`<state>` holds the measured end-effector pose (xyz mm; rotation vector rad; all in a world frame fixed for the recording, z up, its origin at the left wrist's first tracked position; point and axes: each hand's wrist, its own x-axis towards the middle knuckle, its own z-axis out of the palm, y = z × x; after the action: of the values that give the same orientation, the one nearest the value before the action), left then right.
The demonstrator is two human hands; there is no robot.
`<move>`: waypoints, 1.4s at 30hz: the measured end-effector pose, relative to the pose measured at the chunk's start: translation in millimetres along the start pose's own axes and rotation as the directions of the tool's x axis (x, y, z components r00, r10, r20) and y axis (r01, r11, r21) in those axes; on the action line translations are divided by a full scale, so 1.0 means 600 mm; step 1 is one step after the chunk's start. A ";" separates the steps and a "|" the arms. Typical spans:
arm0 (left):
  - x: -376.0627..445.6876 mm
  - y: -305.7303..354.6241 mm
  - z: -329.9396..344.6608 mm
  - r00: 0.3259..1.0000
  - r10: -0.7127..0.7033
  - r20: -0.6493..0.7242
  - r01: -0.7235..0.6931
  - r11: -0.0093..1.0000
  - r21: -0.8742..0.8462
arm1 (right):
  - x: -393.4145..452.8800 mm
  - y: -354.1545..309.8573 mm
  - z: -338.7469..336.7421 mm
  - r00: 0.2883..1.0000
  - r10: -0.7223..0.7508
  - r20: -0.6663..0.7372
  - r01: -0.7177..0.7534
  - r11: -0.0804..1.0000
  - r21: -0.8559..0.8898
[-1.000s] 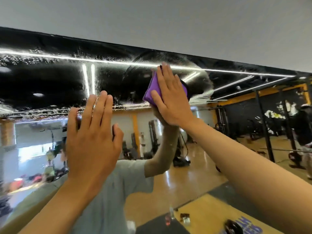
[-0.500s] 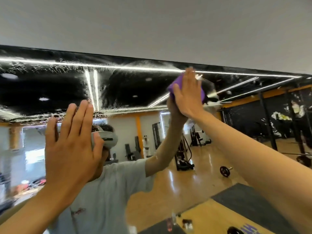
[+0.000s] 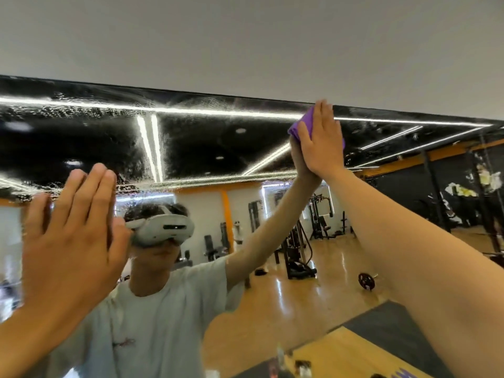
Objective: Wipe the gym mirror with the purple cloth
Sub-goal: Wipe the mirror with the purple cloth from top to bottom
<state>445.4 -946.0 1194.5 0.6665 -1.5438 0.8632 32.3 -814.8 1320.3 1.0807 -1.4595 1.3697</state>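
Observation:
The gym mirror (image 3: 212, 148) fills the wall ahead, its upper band streaked with wet droplets. My right hand (image 3: 321, 143) presses the purple cloth (image 3: 301, 128) flat against the glass just under the mirror's top edge, right of centre. Only the cloth's left and right rims show around my palm. My left hand (image 3: 71, 233) is raised at the lower left with fingers straight and spread, holding nothing, close to or against the glass.
A plain grey wall (image 3: 245, 45) runs above the mirror's top edge. The reflection shows me in a pale T-shirt and headset, gym machines, a weight plate on a wooden floor, and a dark mat.
My right hand has slid the cloth rightward and up to the mirror's top edge. My left hand has shifted left and lower in view.

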 end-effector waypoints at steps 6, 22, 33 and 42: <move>-0.001 -0.004 0.005 1.000 0.007 -0.004 -0.007 1.000 0.007 | -0.008 0.005 0.007 0.989 0.148 -0.010 -0.149 0.989 -0.012; -0.004 0.012 -0.030 1.000 0.024 0.002 -0.024 0.993 0.114 | -0.085 -0.105 0.038 0.962 -0.268 0.050 0.270 0.961 -0.050; -0.003 0.017 -0.035 1.000 0.019 0.008 -0.020 0.991 0.129 | -0.137 -0.086 0.027 1.000 0.018 0.020 -0.017 0.999 -0.028; 0.086 0.171 0.020 0.984 0.173 0.047 -0.174 0.985 0.017 | -0.211 -0.140 0.052 0.891 -0.436 0.126 0.444 0.895 -0.044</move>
<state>347.4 -895.6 1228.8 0.5762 -1.6539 1.0014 147.6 -842.8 1220.2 1.3619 -1.2297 0.9395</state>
